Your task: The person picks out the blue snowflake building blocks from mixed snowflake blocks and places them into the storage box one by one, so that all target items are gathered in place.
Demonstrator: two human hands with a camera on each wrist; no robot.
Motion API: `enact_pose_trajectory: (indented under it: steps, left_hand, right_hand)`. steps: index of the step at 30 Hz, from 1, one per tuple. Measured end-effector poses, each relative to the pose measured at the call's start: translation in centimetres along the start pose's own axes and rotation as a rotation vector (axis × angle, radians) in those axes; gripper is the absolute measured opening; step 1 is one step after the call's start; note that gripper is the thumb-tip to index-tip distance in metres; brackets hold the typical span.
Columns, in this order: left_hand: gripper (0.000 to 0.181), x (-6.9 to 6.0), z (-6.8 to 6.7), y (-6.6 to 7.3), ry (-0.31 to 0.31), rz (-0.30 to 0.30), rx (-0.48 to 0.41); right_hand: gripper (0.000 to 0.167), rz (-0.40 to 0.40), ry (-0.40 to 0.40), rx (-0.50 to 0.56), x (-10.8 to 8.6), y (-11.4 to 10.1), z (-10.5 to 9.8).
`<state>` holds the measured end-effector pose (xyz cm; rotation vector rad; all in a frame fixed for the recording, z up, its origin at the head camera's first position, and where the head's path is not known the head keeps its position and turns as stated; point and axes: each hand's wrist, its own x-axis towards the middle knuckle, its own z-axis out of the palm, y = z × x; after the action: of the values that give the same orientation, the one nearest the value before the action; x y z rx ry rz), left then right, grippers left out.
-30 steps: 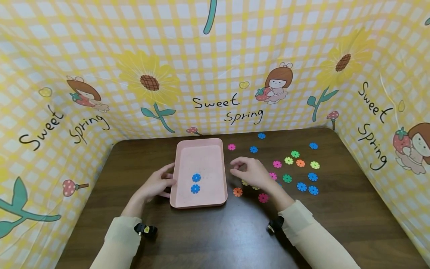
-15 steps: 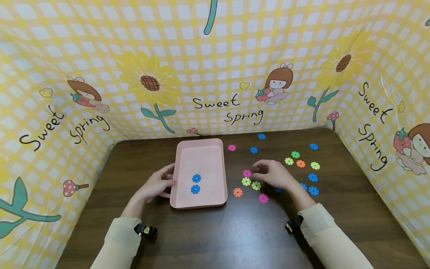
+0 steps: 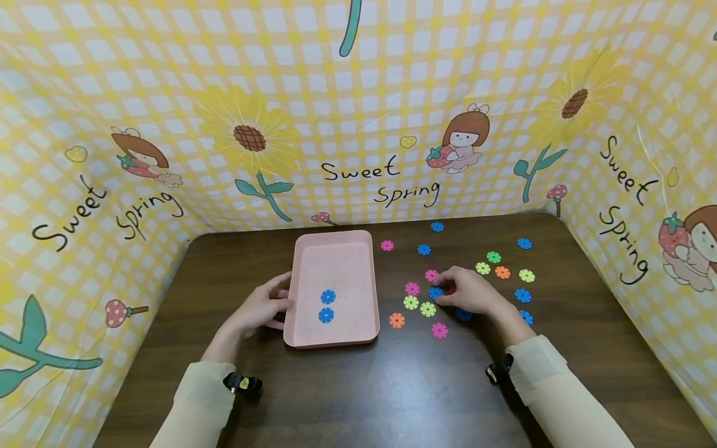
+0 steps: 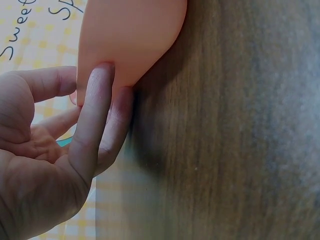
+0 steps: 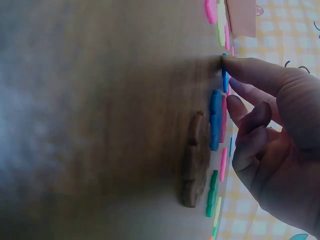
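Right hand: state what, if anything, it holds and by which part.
The right hand has its thumb at the edge of a blue disc; whether it grips the disc cannot be told.

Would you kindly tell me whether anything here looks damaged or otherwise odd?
In the right wrist view, one scalloped piece looks dark brown, unlike the bright blue disc and green disc near it; shadow may explain this. Nothing else stands out: the pink tray sits upright.

Shallow rectangular tray, plain pink; flat round notched discs, blue, pink, orange, green and yellow-green; tabletop, dark-brown woodgrain; cloth backdrop, yellow-and-white check.
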<state>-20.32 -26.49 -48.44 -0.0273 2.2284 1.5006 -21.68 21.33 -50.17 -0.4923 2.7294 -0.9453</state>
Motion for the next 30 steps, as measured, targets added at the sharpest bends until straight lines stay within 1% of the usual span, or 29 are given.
enact_pose_trajectory:
  steps: [4,14,22,30]
  left_hand:
    - [0.073,0.01,0.03,-0.07,0.003,0.007,0.005]
    - [0.072,-0.02,0.01,-0.04,0.007,0.006,0.005]
    - [0.072,0.04,0.00,0.00,0.006,0.006,0.004]
    - [0.073,0.05,-0.03,-0.10,0.003,0.016,-0.002]
  right_hand:
    - [0.031,0.014,-0.024,-0.024,0.27,0.08,-0.17]
    - [0.029,0.021,-0.068,0.000,0.64,0.25,-0.43]
    - [0.029,0.018,-0.074,0.004,0.59,0.24,-0.44]
    - [0.026,0.000,-0.075,0.038,0.50,0.20,-0.44]
